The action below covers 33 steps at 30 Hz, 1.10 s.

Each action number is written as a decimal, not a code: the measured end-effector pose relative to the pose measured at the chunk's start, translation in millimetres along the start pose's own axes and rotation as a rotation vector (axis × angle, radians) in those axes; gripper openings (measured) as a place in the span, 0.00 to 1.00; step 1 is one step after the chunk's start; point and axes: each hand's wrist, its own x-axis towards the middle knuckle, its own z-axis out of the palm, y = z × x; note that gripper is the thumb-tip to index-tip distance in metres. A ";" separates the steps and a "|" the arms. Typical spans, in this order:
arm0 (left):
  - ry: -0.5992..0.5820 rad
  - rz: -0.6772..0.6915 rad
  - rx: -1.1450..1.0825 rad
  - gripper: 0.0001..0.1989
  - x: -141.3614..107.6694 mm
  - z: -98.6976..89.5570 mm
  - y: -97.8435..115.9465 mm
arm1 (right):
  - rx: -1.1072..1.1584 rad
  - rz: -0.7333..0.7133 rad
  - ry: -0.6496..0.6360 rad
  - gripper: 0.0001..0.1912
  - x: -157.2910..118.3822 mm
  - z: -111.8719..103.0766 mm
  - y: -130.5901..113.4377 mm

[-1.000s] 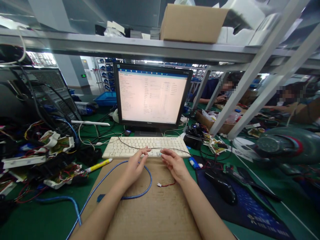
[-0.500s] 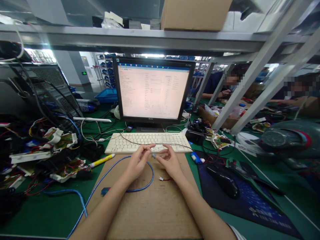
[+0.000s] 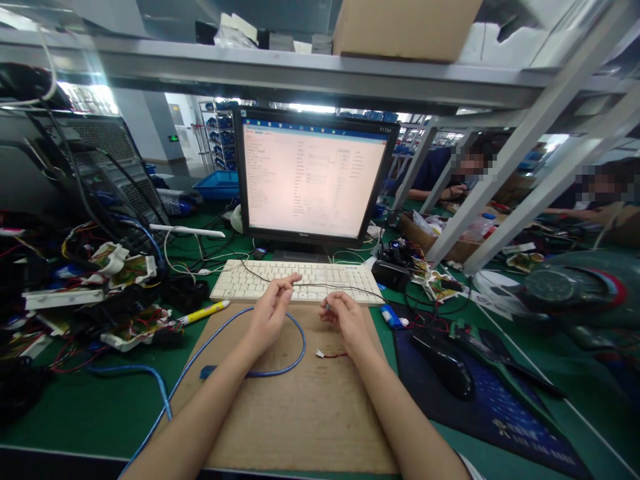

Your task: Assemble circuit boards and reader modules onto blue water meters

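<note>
Left of centre, the blue cable [image 3: 304, 345] is passing beneath my left forearm [image 3: 215, 393], so a sideways sweep could be dragging it. My left hand [image 3: 270, 312] is hovering mid-frame, fingers loosely bent; I cannot tell whether they are holding anything. Just right of centre, 1 white connector [image 3: 319, 354] is lying near my right hand [image 3: 345, 315], which is pinching 1 small bluish piece [image 3: 328, 307]; a slack pinch could be dropping it.

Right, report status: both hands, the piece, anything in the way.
Left hand: nothing visible held. Right hand: pinching a small bluish piece, too small to identify. Blue cable looped on cardboard beneath left forearm, possible snag.
</note>
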 end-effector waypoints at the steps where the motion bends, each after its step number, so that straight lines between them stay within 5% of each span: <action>1: -0.021 0.017 0.047 0.05 0.3 0.0 -2.8 | 0.064 0.040 0.006 0.15 0.9 -1.1 -1.5; 11: -0.149 0.100 0.290 0.06 -1.6 1.4 -16.1 | 0.517 0.291 0.063 0.14 8.0 -9.7 -17.5; 33: -0.167 0.020 0.358 0.07 -1.4 -0.7 -17.1 | 0.386 0.279 -0.071 0.21 3.0 -9.9 -16.9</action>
